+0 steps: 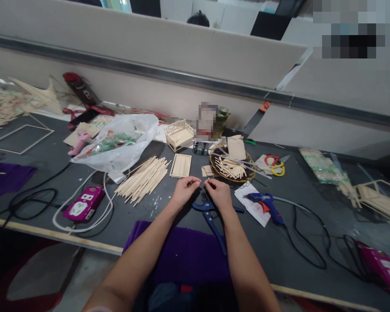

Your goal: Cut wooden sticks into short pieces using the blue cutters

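Note:
My left hand (186, 190) and my right hand (219, 193) meet over the middle of the table, thumbs pinched against fingers. Whatever is between the fingertips is too small to make out. Beneath the hands lies a blue cutter (214, 227), its handle pointing toward me and partly covered by my right forearm. Just beyond my left hand is a small panel of wooden sticks in a frame (181, 166). A heap of thin wooden sticks (144, 180) lies to its left. Past my right hand stands a round basket (251, 175) holding short stick pieces (230, 168).
A blue glue gun (268, 208) rests on white paper (251, 199) at right, its cable trailing. Scissors (276, 164) lie behind it. A pink power strip (84, 203), a plastic bag (133, 151) and a small wooden model (178, 134) are on the table. Purple cloth (191, 255) lies in front.

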